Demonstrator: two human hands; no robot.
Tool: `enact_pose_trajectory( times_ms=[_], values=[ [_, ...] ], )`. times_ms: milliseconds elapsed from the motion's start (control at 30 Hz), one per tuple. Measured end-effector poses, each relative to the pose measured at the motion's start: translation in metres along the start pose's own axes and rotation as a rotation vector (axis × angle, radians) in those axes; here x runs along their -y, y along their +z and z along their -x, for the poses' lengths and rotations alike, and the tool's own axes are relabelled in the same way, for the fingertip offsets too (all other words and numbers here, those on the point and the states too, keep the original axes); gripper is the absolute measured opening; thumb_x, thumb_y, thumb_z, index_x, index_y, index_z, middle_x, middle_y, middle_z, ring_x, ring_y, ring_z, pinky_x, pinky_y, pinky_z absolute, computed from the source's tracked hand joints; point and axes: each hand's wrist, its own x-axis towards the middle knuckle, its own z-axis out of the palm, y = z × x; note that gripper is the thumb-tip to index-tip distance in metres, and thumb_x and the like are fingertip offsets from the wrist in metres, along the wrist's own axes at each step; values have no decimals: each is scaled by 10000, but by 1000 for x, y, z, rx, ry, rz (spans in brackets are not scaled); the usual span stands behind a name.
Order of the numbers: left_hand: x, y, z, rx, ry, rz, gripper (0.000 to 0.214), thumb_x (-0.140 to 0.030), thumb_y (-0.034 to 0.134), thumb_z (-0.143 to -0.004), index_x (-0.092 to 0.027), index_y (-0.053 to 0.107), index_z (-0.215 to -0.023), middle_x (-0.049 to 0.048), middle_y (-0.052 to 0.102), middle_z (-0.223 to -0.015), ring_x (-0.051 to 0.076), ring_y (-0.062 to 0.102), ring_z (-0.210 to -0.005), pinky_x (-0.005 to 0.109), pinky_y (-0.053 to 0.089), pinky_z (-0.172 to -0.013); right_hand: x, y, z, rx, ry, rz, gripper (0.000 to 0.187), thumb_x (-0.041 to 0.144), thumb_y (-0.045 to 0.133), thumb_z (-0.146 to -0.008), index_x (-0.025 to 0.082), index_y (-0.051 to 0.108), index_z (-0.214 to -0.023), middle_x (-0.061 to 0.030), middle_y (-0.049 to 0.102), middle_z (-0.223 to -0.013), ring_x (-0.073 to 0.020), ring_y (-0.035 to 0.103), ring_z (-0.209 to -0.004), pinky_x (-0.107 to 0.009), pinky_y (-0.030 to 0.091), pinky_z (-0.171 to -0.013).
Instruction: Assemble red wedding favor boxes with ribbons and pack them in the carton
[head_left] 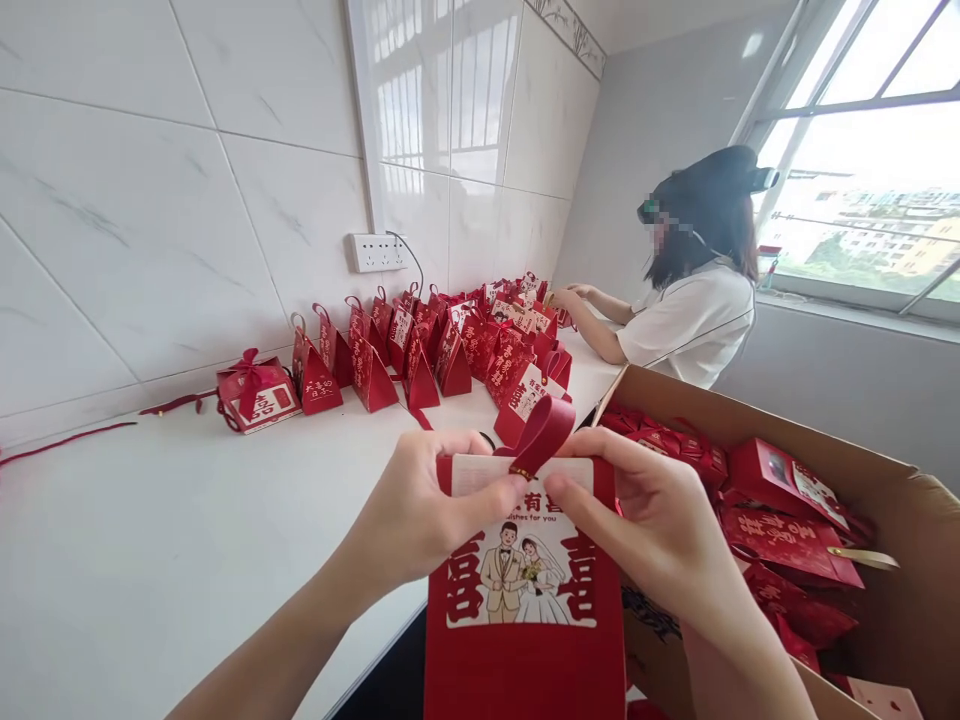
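Note:
A red wedding favor box (525,660) with a printed bride and groom on a white panel is held upright in front of me. My left hand (442,500) grips its top left edge, thumb on the front and fingers behind. On the top right edge, my right hand (645,510) pinches the box the same way. Between the two thumbs, a red ribbon loop (544,435) rises from the top, with a small gold ring at its base. The fingers behind the box are partly hidden.
Several red favor boxes (367,375) stand on the white table (225,540) along the tiled wall. A cardboard box (922,520) of more favor boxes is at right. Beyond it, a person (697,310) in white handles boxes. A power strip (379,253) is on the wall.

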Motion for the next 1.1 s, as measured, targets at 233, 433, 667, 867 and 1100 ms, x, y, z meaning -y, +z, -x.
enact_pose_trajectory(
  times_ms=[233,433,667,867,1100],
  values=[
    [4,-3,-2,90,-19,-18,254,-327,734,-630,-143,561,-653,-15,544,-535,96,485,-469,192,346,-445,5,1,-3,61,28,-24,102,256,573,-830,187,645,-806,-19,691,-767,-190,663,-808,-243,535,-668],
    [5,-1,-3,90,-39,-21,280,-318,746,-617,-148,524,-625,-34,516,-518,74,438,-461,175,316,-440,3,1,-5,70,32,-6,110,236,554,-821,186,645,-784,-12,675,-725,-187,658,-767,-230,527,-621],
    [1,6,-2,77,-85,-18,263,-223,765,-587,-162,509,-574,-59,498,-472,67,430,-435,160,308,-415,2,1,0,29,72,-19,120,260,572,-819,188,616,-734,19,626,-630,-99,536,-501,-171,414,-424],
    [3,10,-3,68,-88,8,271,-235,771,-588,-163,510,-572,-44,546,-498,81,474,-442,168,350,-411,-7,-2,3,60,69,-48,196,361,565,-863,195,606,-768,11,617,-626,-93,515,-486,-166,388,-395],
    [9,13,-7,141,-83,-37,264,-273,764,-614,-169,521,-612,-31,577,-545,103,529,-486,180,393,-437,-3,-9,0,-3,17,-49,175,369,613,-845,195,629,-830,-22,658,-755,-131,597,-638,-183,470,-493]
  ],
)
